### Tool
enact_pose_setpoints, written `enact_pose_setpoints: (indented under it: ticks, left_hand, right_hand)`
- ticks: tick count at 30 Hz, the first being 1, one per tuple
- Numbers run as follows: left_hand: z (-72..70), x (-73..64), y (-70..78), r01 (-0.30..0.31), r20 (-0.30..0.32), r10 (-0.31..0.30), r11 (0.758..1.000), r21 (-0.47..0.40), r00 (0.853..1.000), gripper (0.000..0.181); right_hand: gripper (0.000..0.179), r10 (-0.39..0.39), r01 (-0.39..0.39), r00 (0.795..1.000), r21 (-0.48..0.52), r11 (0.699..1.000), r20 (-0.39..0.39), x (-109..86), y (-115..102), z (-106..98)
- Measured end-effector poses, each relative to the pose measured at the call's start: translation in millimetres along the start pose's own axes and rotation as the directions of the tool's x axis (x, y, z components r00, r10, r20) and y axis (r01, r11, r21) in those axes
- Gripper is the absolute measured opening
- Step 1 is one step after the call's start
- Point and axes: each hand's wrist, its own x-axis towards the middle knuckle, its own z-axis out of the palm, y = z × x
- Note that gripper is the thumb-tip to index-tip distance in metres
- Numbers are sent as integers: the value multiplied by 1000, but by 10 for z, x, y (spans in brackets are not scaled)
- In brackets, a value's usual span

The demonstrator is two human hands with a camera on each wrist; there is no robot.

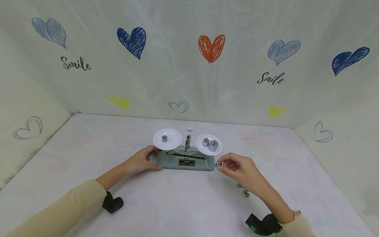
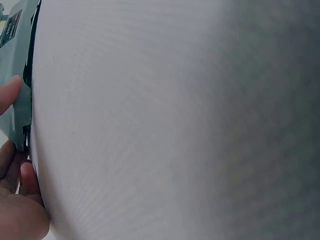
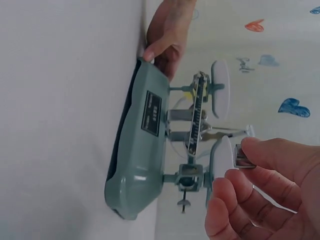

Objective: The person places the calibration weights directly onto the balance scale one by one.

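A green two-pan balance scale (image 1: pixel 170 163) stands mid-table. My left hand (image 1: pixel 144 159) grips the left end of its base, thumb on the front; in the left wrist view the thumb (image 2: pixel 10 92) lies against the green base (image 2: pixel 15 65). One metal weight (image 1: pixel 164 138) sits on the left white pan (image 1: pixel 175 140), and two weights (image 1: pixel 213 145) on the right pan (image 1: pixel 200 139). My right hand (image 1: pixel 240 168) pinches a small metal weight (image 3: pixel 245 156) between thumb and fingertips, by the right end of the base, lower than the right pan.
Several small metal weights (image 1: pixel 246 193) lie on the table beneath my right forearm. A pale cloth wall (image 1: pixel 183 75) with printed hearts rises behind the white table (image 1: pixel 177 204). Black straps with cameras (image 1: pixel 262 224) are on both wrists.
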Motion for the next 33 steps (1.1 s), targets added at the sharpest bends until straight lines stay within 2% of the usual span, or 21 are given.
enact_pose_setpoints:
  ticks: [10, 21, 33]
  left_hand:
    - [1, 12, -3, -3, -3, 3, 1000, 9, 1000, 75]
    - [-12, 4, 9, -1, -9, 1, 1000, 19, 1000, 74]
    - [-10, 4, 11, -12, -11, 13, 999, 50, 1000, 74]
  right_hand:
    - [19, -19, 19, 1000, 36, 999, 19, 235, -265, 177]
    - [21, -34, 33, 999, 67, 997, 7, 458, -519, 438]
    - [20, -59, 61, 997, 45, 997, -49, 646, -724, 669]
